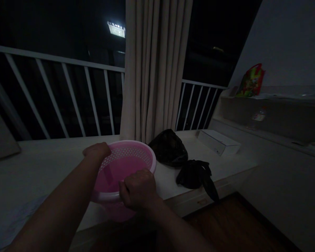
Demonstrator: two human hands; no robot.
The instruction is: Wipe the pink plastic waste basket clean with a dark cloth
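A pink plastic basket (147, 155) with a pale rim and a perforated upper wall is tilted at the front edge of the white window ledge. My left hand (97, 151) is closed over its rim on the far left side. On the near right side, my right hand (139, 189) grips the rim with curled fingers. The basket's inside looks smooth and pink, with no contents that I can make out. Just right of the basket lies a black plastic bag (169, 147), and a smaller black bag (193, 175) hangs partly over the ledge's edge.
A white box (220, 141) sits farther right on the ledge (55, 161). Shelves on the right hold a clear bottle (259, 114) and a red-green packet (252, 81). Behind are a beige curtain (153, 70) and white railings (68, 63). Wooden floor (231, 224) shows below.
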